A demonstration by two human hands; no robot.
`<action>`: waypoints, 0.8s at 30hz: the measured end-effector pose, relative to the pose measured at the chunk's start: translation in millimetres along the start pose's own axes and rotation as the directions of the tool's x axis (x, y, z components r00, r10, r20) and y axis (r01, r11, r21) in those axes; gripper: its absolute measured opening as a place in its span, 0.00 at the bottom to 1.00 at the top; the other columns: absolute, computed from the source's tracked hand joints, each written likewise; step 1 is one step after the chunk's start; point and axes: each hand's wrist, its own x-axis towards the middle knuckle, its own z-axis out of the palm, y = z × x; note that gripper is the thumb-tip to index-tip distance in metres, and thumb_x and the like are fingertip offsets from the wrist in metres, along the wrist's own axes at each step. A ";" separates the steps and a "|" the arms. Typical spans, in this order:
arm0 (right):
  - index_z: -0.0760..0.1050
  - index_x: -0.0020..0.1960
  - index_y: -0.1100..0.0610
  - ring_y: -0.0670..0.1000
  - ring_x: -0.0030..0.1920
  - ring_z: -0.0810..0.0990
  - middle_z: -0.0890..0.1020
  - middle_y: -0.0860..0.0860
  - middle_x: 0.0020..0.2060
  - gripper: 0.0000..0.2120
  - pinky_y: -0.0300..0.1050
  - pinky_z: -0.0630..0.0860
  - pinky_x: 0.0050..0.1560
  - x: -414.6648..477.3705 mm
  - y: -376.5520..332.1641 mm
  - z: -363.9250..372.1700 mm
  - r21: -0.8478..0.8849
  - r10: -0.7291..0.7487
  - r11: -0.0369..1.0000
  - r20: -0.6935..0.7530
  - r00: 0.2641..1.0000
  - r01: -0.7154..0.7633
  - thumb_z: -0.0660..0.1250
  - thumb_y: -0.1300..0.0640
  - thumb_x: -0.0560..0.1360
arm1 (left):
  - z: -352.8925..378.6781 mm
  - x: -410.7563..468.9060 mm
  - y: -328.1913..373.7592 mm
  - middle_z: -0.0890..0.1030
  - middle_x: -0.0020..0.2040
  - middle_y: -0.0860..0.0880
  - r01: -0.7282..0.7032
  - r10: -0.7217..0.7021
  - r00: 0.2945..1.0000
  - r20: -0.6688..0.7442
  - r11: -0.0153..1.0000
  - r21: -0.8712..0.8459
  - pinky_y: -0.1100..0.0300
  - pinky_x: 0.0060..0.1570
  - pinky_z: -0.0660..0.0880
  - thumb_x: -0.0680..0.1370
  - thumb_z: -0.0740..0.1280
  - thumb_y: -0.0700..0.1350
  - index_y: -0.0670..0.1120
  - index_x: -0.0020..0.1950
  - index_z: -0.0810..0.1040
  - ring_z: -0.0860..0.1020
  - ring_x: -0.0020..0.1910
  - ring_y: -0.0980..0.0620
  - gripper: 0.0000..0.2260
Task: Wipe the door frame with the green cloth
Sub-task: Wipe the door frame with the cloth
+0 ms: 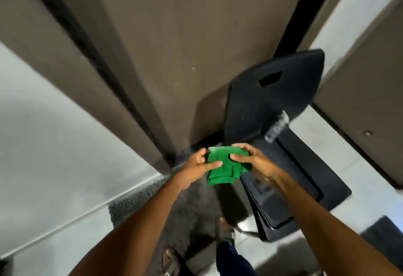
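Head view | cloth (220,166) folded small, pinched between left hand (196,166) and right hand (253,162), fingers closed on its edges, likely squaring a pad for wiping | frame (72,42) far left, untouched | door (174,47) beyond | chair (272,105) right.

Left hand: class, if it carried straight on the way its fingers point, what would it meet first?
The left hand points right, across the green cloth, so it would probably meet the right hand gripping the other side; depth is uncertain.
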 end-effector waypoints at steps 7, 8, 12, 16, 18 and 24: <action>0.74 0.61 0.60 0.50 0.48 0.85 0.84 0.56 0.52 0.21 0.44 0.82 0.45 3.4 -91.1 130.4 -0.067 -0.221 0.972 0.045 0.974 0.224 0.74 0.67 0.69 | -111.4 -90.8 66.3 0.85 0.51 0.47 -0.233 0.222 0.951 -0.217 0.972 -0.030 0.64 0.38 0.79 0.78 0.70 0.45 0.46 0.55 0.76 0.84 0.46 0.57 0.08; 0.73 0.62 0.60 0.50 0.47 0.85 0.84 0.54 0.51 0.22 0.44 0.82 0.44 5.2 -105.2 137.1 -0.067 -0.256 0.964 0.049 0.966 0.259 0.71 0.70 0.70 | -117.8 -97.6 76.2 0.86 0.48 0.50 -0.277 0.265 0.931 -0.252 0.961 -0.012 0.63 0.41 0.80 0.78 0.70 0.46 0.48 0.53 0.77 0.85 0.46 0.58 0.06; 0.67 0.69 0.53 0.49 0.49 0.81 0.80 0.52 0.55 0.27 0.52 0.78 0.51 -18.5 -192.7 197.1 -0.202 -0.513 0.831 0.080 0.855 0.518 0.66 0.72 0.74 | -158.2 -145.5 138.3 0.84 0.39 0.59 -0.466 0.570 0.691 -0.445 0.821 0.329 0.50 0.54 0.81 0.77 0.70 0.48 0.47 0.51 0.77 0.83 0.43 0.60 0.07; 0.58 0.71 0.37 0.44 0.49 0.79 0.78 0.40 0.54 0.30 0.42 0.76 0.54 -67.6 -290.3 250.5 -0.368 -0.824 0.457 0.169 0.541 0.810 0.67 0.57 0.77 | -178.9 -194.3 226.5 0.85 0.54 0.52 -0.552 0.806 0.329 -0.491 0.587 0.592 0.48 0.54 0.81 0.77 0.66 0.57 0.52 0.62 0.75 0.83 0.52 0.54 0.16; 0.61 0.70 0.39 0.45 0.57 0.76 0.77 0.42 0.59 0.27 0.44 0.72 0.59 -84.7 -326.5 269.4 -0.432 -0.906 0.275 0.182 0.382 0.859 0.68 0.51 0.76 | -184.9 -212.4 263.7 0.82 0.60 0.53 -0.516 0.867 0.211 -0.452 0.492 0.701 0.52 0.58 0.80 0.76 0.65 0.61 0.56 0.68 0.69 0.81 0.57 0.56 0.23; 0.65 0.72 0.50 0.44 0.54 0.72 0.69 0.54 0.62 0.23 0.37 0.71 0.54 -133.3 -427.7 323.8 -0.468 -0.989 -0.096 0.141 -0.032 0.878 0.65 0.58 0.78 | -214.2 -276.3 366.6 0.77 0.63 0.43 -0.235 0.972 -0.105 -0.212 0.183 0.955 0.54 0.58 0.76 0.76 0.71 0.51 0.47 0.79 0.56 0.77 0.60 0.48 0.37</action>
